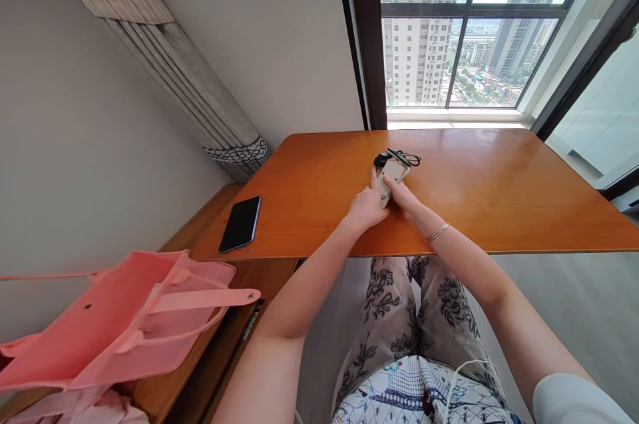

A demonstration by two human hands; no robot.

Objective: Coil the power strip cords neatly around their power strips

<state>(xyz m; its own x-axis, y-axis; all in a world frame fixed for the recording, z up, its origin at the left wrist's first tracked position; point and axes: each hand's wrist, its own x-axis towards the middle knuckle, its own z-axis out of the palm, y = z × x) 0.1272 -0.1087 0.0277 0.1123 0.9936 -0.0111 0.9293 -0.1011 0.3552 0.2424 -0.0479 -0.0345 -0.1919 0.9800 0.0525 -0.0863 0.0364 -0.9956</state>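
Observation:
Between my two hands is a pale, flat, rectangular power strip [392,174], tilted over the wooden table [319,211]. A dark coiled cord [407,158] and a black plug [381,160] are at its far end. My left hand [368,206] grips the strip's left and near side, its index finger pointing up towards the plug. From the right, my right hand [402,198] holds it with the thumb lying on the top face. The undersides of the fingers are hidden, and small details on the strip are too small to read.
A black phone [240,223] lies near the table's left edge. Left of the table, an open pink bag [164,317] rests on a wooden bench [184,371]. A gathered curtain [200,91] hangs by the wall, and a window [464,31] is beyond the far edge.

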